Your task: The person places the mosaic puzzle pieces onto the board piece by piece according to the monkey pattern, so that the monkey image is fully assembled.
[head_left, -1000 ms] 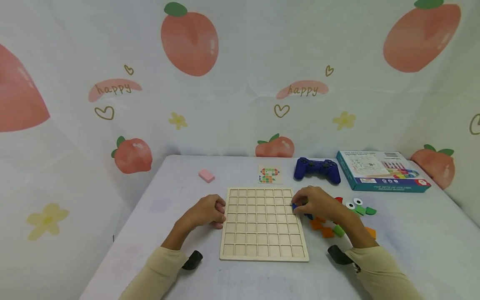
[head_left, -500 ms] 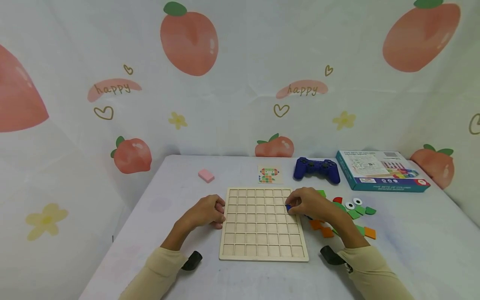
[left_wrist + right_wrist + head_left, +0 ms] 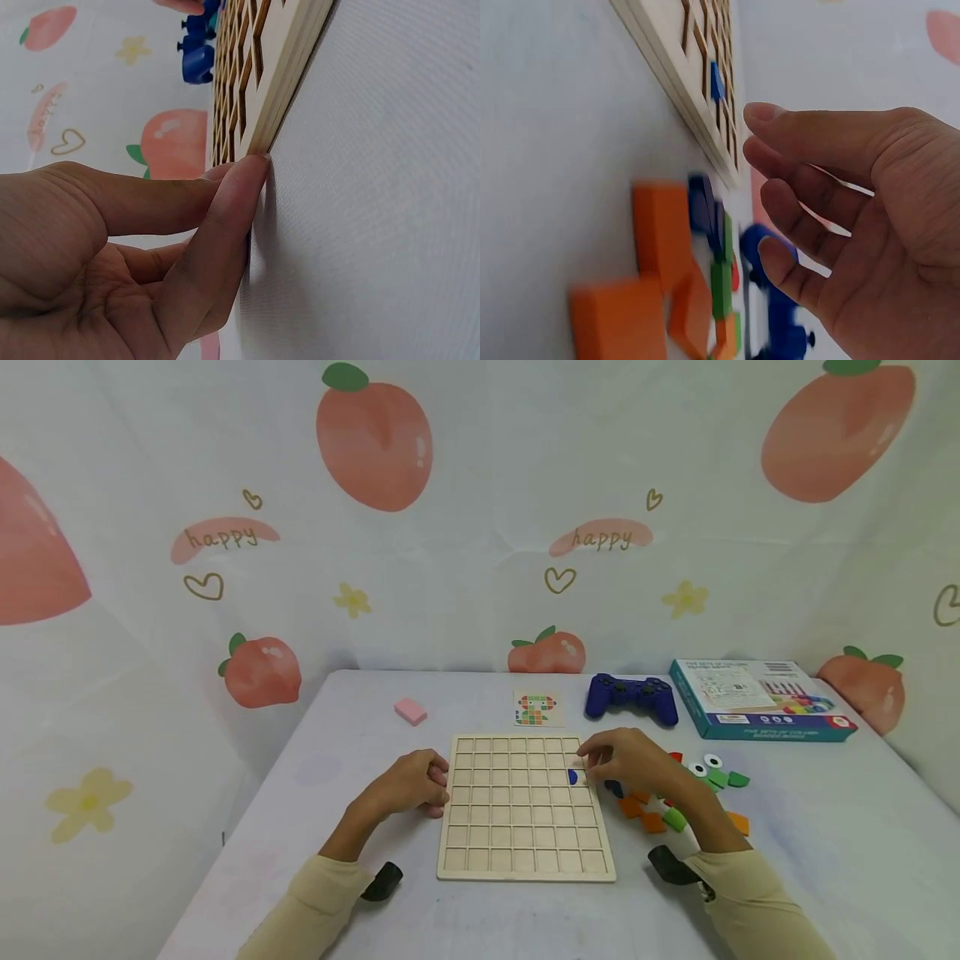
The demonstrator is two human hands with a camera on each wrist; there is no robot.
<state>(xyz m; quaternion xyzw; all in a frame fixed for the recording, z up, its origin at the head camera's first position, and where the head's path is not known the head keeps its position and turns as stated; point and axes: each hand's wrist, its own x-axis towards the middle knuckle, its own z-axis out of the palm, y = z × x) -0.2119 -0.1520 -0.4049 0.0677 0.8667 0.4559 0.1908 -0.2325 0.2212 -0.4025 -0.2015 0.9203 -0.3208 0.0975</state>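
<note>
A square wooden grid board [image 3: 525, 878] lies flat on the table. Bent fingers of my left hand [image 3: 411, 781] grip its left edge; in the left wrist view, the fingertips [image 3: 251, 169] meet the rim. One small blue rounded tile [image 3: 572, 777] sits in a cell near the board's right side, and in the right wrist view it looks slightly tilted. Just right of that tile hovers my right hand [image 3: 626, 758], its thumb and fingers loosely bent and apart, holding nothing. The right hand and forearm partly hide the loose tiles beyond.
Loose orange tiles [image 3: 652, 822], green tiles [image 3: 738, 780] and white eye tiles [image 3: 712, 762] lie right of the board. Behind it are a pattern card [image 3: 538, 710], a blue game controller [image 3: 632, 697], a pink block [image 3: 410, 711] and a flat box [image 3: 765, 702].
My right hand has carried the blue tile left onto the board, let go of it and drawn back slightly right. My left hand has stayed at the board's left edge.
</note>
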